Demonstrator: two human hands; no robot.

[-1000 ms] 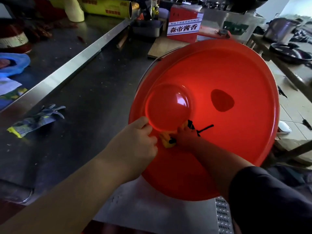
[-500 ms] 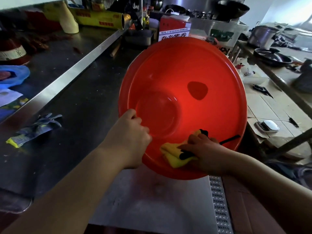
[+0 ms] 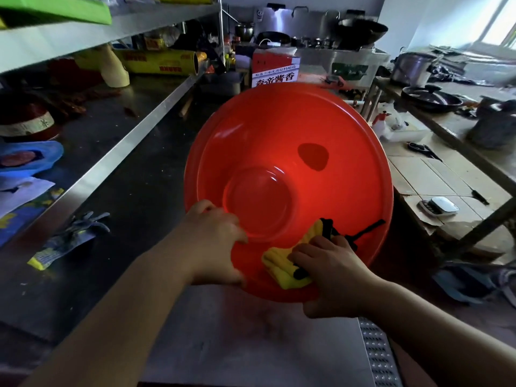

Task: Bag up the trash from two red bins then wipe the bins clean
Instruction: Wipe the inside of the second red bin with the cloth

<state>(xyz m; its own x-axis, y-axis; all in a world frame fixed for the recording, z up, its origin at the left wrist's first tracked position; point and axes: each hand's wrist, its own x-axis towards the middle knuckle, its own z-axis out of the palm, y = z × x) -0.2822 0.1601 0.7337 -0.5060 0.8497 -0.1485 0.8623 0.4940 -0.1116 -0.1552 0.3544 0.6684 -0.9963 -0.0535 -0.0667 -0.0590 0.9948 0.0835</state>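
A red bin (image 3: 293,129) is tilted with its open mouth toward me, so I look straight down to its round bottom. My left hand (image 3: 215,241) grips the near left rim of the bin, fingers curled over the edge. My right hand (image 3: 332,269) presses a folded yellow cloth (image 3: 282,268) with black trim against the inner wall by the near rim. A dark oval patch shows on the far inner wall. Only this one red bin is in view.
A steel counter (image 3: 134,174) runs along the left with a grey and yellow glove (image 3: 69,238) on it. A shelf above holds a yellow roll (image 3: 159,62). A red and white box (image 3: 275,69) stands behind the bin. Right: a tiled table with a scale (image 3: 438,206) and pans.
The right hand has drawn the cloth from deep inside the bin, near the bottom, out to the near rim. The bin's mouth looks smaller and farther in the view. The left hand kept its grip.
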